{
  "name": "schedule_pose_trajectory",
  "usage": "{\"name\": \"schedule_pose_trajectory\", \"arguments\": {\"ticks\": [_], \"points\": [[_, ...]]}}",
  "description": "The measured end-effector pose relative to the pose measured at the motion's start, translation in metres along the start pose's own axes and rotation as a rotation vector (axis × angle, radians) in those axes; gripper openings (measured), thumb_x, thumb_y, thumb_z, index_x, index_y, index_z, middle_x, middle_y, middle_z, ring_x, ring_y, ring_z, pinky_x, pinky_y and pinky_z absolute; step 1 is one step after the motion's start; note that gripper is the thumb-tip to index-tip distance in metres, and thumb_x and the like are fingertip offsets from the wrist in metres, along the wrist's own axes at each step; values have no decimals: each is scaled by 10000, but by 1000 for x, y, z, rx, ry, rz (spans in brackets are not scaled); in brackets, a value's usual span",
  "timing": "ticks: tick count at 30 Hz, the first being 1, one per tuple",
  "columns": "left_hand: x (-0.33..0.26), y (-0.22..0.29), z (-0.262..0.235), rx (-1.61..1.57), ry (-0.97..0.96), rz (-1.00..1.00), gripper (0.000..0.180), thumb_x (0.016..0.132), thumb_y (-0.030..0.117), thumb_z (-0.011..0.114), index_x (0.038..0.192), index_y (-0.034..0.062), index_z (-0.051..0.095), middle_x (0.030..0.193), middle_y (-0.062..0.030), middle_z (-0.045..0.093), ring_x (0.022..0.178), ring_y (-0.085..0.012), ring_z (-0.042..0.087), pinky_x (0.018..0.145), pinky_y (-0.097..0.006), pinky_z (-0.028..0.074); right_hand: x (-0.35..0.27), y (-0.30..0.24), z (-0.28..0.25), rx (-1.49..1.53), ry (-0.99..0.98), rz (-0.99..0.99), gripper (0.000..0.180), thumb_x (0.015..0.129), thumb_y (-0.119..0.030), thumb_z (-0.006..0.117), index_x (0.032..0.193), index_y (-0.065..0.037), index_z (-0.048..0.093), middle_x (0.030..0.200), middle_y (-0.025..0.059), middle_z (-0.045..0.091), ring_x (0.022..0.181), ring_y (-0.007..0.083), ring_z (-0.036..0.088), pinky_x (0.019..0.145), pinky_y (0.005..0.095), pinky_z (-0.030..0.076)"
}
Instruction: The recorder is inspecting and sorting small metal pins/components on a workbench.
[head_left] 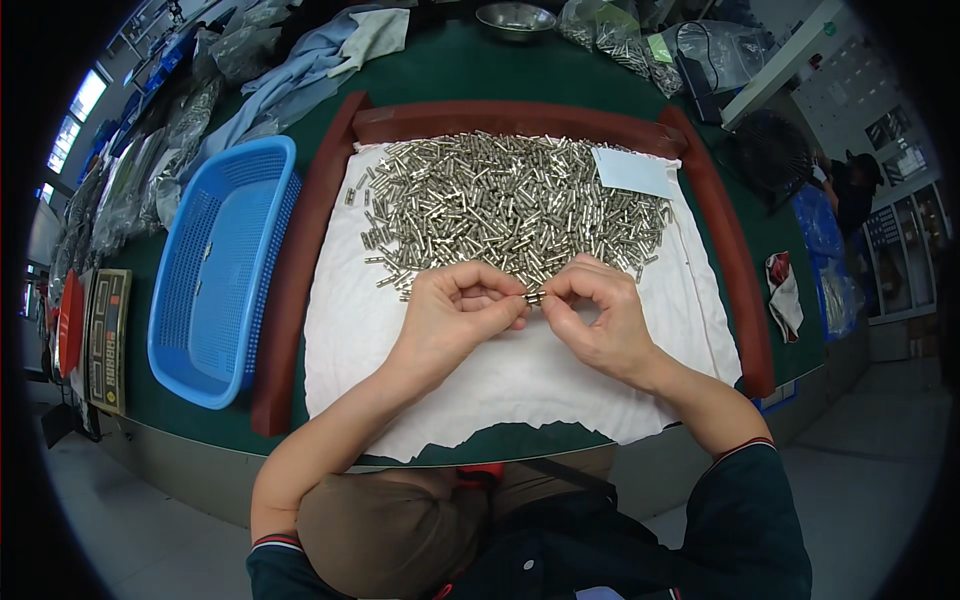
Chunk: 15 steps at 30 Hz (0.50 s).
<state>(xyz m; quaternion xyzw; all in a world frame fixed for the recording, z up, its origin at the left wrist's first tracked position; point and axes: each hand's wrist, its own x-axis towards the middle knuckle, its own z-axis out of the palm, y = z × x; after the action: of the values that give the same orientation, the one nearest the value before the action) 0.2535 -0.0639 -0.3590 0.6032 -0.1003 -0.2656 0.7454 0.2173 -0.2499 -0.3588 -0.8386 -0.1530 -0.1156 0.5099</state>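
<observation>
A wide heap of small silvery metal pins (480, 200) lies on a white cloth (520, 390). At the heap's near edge my two hands meet. Between them is one short metal pin (535, 298). My left hand (465, 310) pinches its left end between thumb and forefinger, the other fingers curled in. My right hand (595, 312) pinches the right end in the same way. Most of the pin is hidden by the fingertips, so its exact shape cannot be made out.
A dark red frame (520, 120) borders the cloth at the left, back and right. Left of it stands a blue plastic basket (165, 330) with a few small pieces inside. A pale card (633, 172) lies on the heap. Farther back are a metal bowl (516, 20) and plastic bags (615, 35).
</observation>
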Motion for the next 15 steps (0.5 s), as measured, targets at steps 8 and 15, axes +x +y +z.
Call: {"name": "schedule_pose_trajectory", "arguments": {"ticks": [8, 15], "points": [[0, -1, -1, -29, 4, -19, 113, 820, -9, 626, 922, -58, 621, 831, -105, 663, 752, -133, 661, 700, -230, 543, 2, -1, 0, -12, 6, -22, 25, 726, -4, 631, 727, 17, 618, 651, 82, 577, 614, 163, 551, 521, 264, 462], [0, -2, 2, -4, -23, 18, 103, 797, -16, 647, 897, -38, 639, 812, -71, 663, 748, -102, 653, 676, -204, 526, 1, -3, -1, -23, -32, -17, 67, 796, -26, 634, 747, 18, 620, 682, 65, 586, 647, 153, 534, 527, 257, 443]]}}
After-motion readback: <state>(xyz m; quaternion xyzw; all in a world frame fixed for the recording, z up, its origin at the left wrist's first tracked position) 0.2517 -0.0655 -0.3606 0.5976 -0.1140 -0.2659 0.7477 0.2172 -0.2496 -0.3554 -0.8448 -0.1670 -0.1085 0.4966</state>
